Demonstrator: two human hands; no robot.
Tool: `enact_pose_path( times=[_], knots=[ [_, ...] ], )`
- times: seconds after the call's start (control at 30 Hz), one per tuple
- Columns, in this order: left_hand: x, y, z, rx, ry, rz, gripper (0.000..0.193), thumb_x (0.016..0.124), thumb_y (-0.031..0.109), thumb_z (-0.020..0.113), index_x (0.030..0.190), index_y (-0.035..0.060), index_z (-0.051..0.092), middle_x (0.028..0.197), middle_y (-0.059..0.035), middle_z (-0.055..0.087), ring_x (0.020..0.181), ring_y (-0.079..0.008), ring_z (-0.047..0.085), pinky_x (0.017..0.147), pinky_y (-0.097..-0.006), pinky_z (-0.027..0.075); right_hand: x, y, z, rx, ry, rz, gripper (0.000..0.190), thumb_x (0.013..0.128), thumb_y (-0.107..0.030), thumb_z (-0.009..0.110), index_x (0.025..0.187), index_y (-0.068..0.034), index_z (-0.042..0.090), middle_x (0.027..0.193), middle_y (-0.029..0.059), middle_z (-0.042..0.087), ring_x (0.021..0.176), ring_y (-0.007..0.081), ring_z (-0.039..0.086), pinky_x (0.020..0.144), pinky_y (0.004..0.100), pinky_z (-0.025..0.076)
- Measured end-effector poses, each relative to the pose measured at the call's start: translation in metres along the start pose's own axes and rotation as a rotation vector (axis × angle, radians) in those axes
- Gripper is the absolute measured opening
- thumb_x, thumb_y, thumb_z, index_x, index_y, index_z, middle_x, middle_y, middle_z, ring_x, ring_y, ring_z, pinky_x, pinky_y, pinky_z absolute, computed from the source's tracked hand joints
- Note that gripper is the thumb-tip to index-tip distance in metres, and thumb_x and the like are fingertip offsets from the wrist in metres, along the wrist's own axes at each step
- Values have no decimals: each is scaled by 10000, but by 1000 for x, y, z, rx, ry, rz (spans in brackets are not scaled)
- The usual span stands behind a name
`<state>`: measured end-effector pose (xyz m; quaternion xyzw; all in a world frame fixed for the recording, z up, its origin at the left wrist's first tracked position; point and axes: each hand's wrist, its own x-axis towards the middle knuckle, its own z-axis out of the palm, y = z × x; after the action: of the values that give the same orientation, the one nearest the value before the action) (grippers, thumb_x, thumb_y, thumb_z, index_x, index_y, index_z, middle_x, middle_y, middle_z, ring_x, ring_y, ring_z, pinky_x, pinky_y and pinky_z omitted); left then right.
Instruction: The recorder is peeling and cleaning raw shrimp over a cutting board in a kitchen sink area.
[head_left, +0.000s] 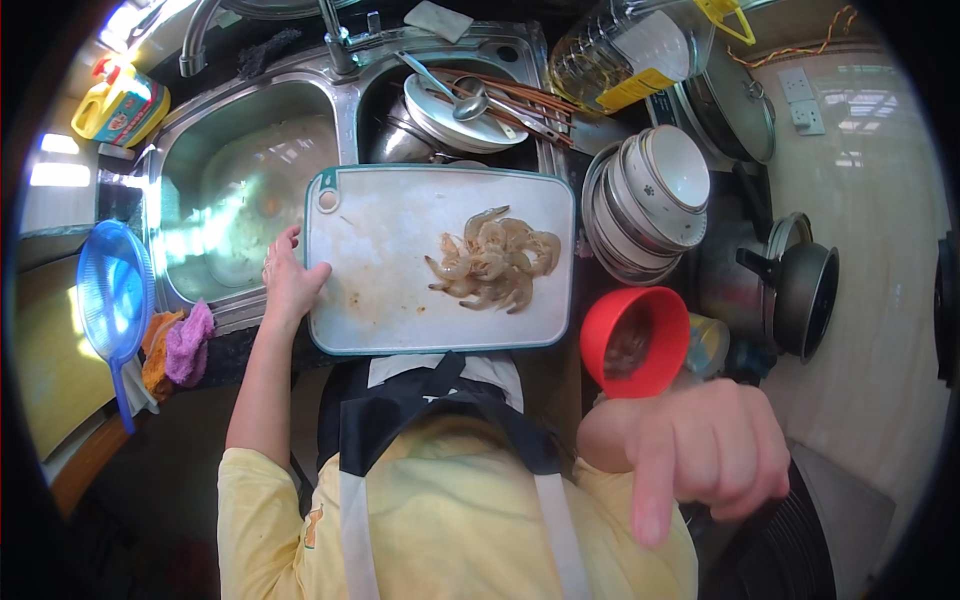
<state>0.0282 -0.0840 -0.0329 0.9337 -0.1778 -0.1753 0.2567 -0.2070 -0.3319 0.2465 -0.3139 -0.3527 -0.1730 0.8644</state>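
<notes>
A white cutting board with a green rim (375, 300) lies across the front of the sink, and a pile of raw shrimp (495, 262) rests on its right half. My left hand (291, 276) is at the board's left edge, thumb against the rim and fingers apart; it grasps nothing that I can see. Raised close to the camera at the lower right is my right hand (705, 457), its fingers bent downward; its palm side is hidden. Just beyond that hand stands a red bowl (671, 330) with greyish contents that I cannot make out.
Stacked bowls (679, 169) stand right of the board. A double sink (247, 172) lies behind it, its right basin holding plates, spoons and chopsticks. Pots (806, 300) and a large oil bottle (622, 56) are at the right. A blue strainer (116, 292) and cloths (187, 345) are left.
</notes>
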Motion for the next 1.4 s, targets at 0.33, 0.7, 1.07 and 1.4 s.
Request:
enact_pose_path(
  times=[0.33,0.7,1.07,1.4],
  knots=[
    [8,-15,2,-239,-109,-94,735,643,194,685,1328,61,453,1030,-141,626,956,-320,607,895,-413,467,43,14,16,12,-128,58,293,786,15,513,520,-90,447,517,-10,319,435,123,362,851,550,562],
    [5,-13,2,-593,-135,-189,785,684,62,640,1403,37,325,944,-102,621,794,-170,618,686,-307,518,41,16,28,-29,-93,34,306,766,80,466,518,-96,437,524,-15,318,434,110,356,893,543,551],
    [-11,-9,-10,-467,-177,-245,836,682,68,653,1437,58,293,967,-112,616,798,-215,644,691,-331,545,39,20,28,-87,-84,-26,320,809,24,457,509,-85,438,511,-2,357,427,121,382,896,522,547],
    [-7,-23,2,-510,-151,-196,823,694,30,631,1439,37,282,952,-109,597,781,-193,620,676,-305,518,38,48,-7,235,59,-229,449,966,-304,388,598,-61,472,533,4,338,420,156,340,748,649,482]
  ],
)
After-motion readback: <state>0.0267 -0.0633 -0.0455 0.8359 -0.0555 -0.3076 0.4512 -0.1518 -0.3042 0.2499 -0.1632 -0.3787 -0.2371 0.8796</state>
